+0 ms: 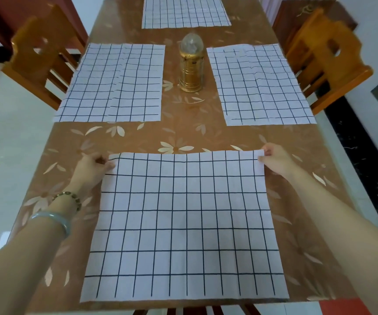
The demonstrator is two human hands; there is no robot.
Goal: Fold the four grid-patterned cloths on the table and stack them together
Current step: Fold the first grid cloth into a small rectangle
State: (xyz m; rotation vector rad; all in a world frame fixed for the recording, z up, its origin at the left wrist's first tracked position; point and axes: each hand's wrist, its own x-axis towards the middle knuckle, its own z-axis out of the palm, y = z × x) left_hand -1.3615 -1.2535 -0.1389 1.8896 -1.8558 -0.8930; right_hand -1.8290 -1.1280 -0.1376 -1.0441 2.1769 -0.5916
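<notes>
Around the gold lantern (191, 71) with its clear dome, the near cloth (183, 223), left cloth (115, 85), right cloth (260, 87) and far cloth (185, 12) are all white with a thin dark grid. The surface (179, 135) is glossy orange-brown, strewn with cream flowers and leaves.

All white with dark grid lines, unfolded and flat: the nearest cloth (183, 223), left cloth (115, 83), right cloth (260, 85), far cloth (185, 12), well apart.
</notes>
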